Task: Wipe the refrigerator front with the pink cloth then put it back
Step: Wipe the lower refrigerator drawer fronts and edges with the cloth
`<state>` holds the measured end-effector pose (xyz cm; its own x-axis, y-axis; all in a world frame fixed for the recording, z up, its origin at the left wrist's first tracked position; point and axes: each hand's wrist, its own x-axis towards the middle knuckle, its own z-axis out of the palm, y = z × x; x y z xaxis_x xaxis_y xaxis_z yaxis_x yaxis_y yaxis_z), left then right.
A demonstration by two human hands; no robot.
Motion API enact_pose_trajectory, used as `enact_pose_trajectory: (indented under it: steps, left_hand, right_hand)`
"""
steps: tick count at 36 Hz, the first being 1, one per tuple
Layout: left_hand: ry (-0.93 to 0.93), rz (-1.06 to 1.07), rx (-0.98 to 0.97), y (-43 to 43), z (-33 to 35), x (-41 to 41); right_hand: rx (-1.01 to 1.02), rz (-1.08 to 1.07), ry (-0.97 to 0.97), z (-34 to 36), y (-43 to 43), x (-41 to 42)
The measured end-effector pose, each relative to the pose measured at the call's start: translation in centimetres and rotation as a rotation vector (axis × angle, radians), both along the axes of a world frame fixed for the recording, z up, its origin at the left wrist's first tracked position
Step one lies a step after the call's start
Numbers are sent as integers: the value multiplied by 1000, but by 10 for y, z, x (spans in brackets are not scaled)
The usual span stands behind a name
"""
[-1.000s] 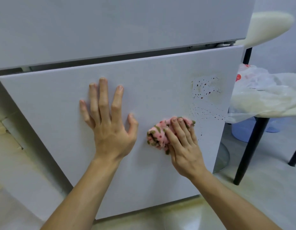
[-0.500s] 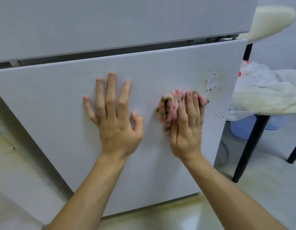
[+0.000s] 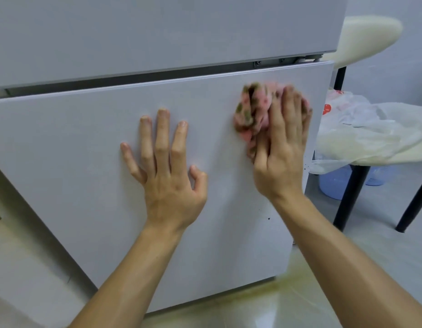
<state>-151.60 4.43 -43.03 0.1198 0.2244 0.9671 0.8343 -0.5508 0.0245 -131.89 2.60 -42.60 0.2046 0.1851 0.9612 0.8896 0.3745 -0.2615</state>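
My left hand lies flat on the lower door of the refrigerator, near the middle of the panel, fingers straight and spread apart, thumb bent slightly at the tip. It holds nothing.

My right hand sits to its right and higher, close to the door's right edge and just below its top edge. The fingers lie close together and press the pink cloth against the panel; whether the thumb hooks round the cloth I cannot tell. The cloth is bunched, pink with darker olive patches, showing mostly to the left of and above my fingers. Both cloth and fingertips are blurred.

A few small dark specks mark the panel below my right wrist.

Above the lower door, past a dark gap, is the upper door.

Further right stand a dark-legged table carrying a crumpled plastic bag, and a pale blue tub on the floor beneath.
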Motion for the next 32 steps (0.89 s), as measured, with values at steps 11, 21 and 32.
enact_pose_trajectory:
  steps: [11, 21, 32]
  left_hand:
    - [-60, -12, -18, -1, -2, 15]
    - [28, -45, 1, -6, -4, 34]
    - [42, -33, 6, -4, -4, 34]
  right_hand:
    - [-80, -64, 6, -90, -1, 4]
    - [-188, -80, -84, -96, -12, 22]
    - [65, -59, 74, 30, 3, 33]
